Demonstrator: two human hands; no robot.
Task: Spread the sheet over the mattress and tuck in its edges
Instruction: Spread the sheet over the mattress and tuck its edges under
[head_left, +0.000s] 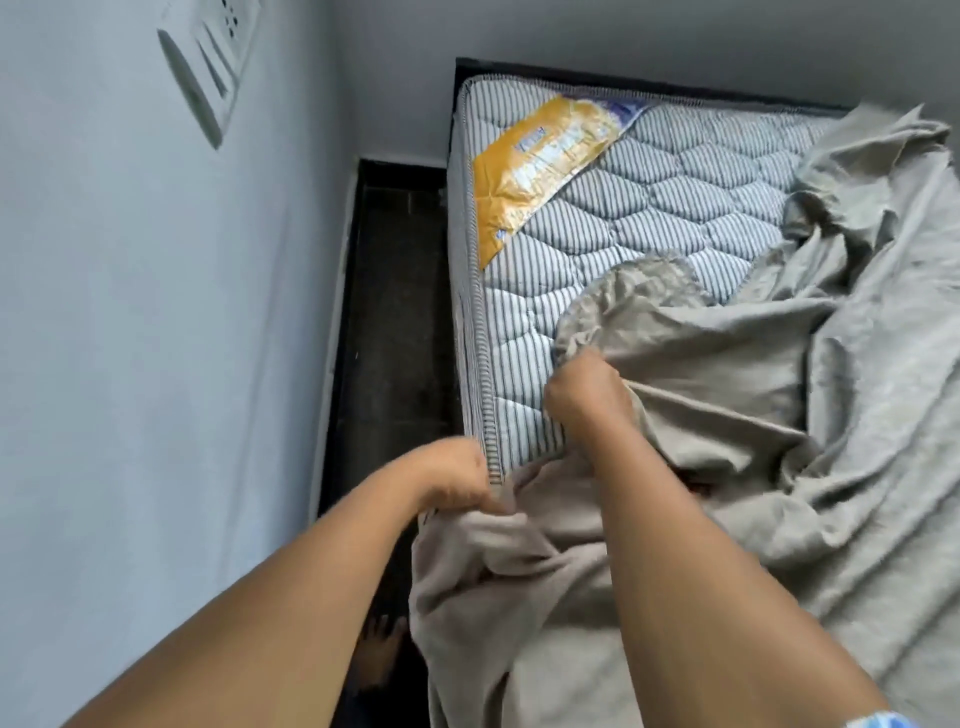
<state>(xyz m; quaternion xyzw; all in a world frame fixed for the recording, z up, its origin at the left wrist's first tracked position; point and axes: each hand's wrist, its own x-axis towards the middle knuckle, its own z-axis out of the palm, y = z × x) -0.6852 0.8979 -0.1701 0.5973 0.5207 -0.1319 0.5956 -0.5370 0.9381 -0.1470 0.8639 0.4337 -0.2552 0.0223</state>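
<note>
1. Room: pale grey wall (130, 312) on the left with a white switch plate (208, 67). A narrow strip of dark floor (395, 312) runs between the wall and the bed.
2. Surface: striped, quilted mattress (649, 208) on a dark frame (571, 70), its far left part bare.
3. Sheet (779, 415): grey-beige and heavily crumpled, heaped over the mattress's right and near parts, with one fold hanging off the near left edge.
4. Left hand (457, 480): fist grips bunched sheet at the mattress's side seam.
5. Right hand (584, 395): clenched on a sheet fold atop the mattress.
6. Yellow label (540, 166) near the far corner; print too blurred to read.
</note>
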